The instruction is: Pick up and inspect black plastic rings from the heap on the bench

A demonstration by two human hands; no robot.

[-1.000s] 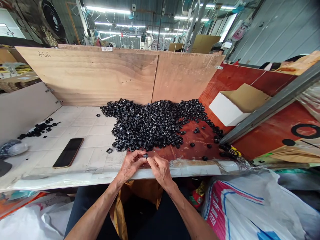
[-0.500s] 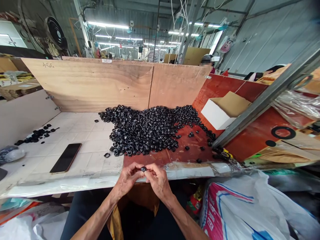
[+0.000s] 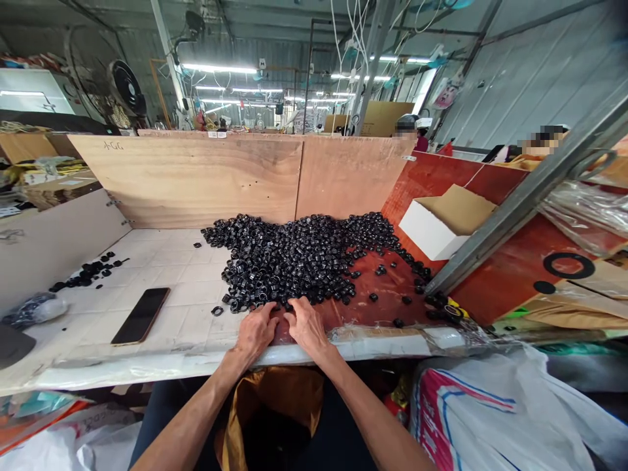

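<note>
A large heap of small black plastic rings [image 3: 304, 258] lies across the middle of the bench, on white tiled board [image 3: 171, 261] and red board [image 3: 377, 307]. Both my hands rest side by side at the heap's near edge. My left hand [image 3: 258, 330] lies palm down, fingers stretched forward, fingertips touching the nearest rings. My right hand [image 3: 305, 327] lies the same way just to its right, fingertips among the rings. I see no ring held between the hands. One loose ring [image 3: 216, 311] sits just left of my left hand.
A dark phone [image 3: 141, 315] lies on the tiles at the left. A small group of black parts [image 3: 88, 275] sits far left, near a plastic bag [image 3: 32, 309]. Plywood walls [image 3: 196, 176] close the back. A white box [image 3: 436, 229] and a slanting metal bar [image 3: 520, 203] stand right. A woven sack [image 3: 490, 405] is at lower right.
Both hands, which pinched one small black ring between them near the bench edge, have moved forward and flattened at the heap's edge. The ring is no longer seen. The camera tilted up slightly.
</note>
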